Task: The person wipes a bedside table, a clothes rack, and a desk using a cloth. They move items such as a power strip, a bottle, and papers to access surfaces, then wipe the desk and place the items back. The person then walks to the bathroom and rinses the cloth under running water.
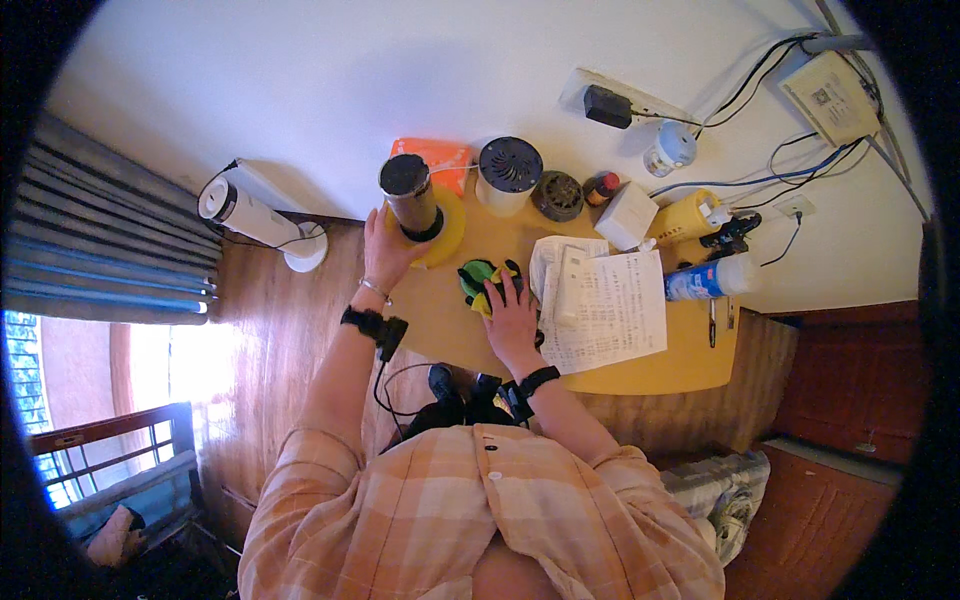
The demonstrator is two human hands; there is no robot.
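My left hand (391, 251) reaches round the yellow round base (448, 238) of a dark cylinder (411, 196) at the back left of the wooden table (442, 330); whether its fingers grip the base or only rest against it is unclear. My right hand (513, 319) lies on a bunched green, yellow and black cloth-like item (480, 281) near the table's middle, fingers spread over it. Written papers (622, 322) and a pale flat box-like object (571, 285) lie just right of that hand.
Along the wall stand an orange packet (450, 169), a white canister with a black vented top (510, 169), a dark round vented object (558, 196), a small red-capped bottle (601, 187), a white box (627, 216) and a blue-labelled bottle (709, 277). A pen (712, 322) lies at right.
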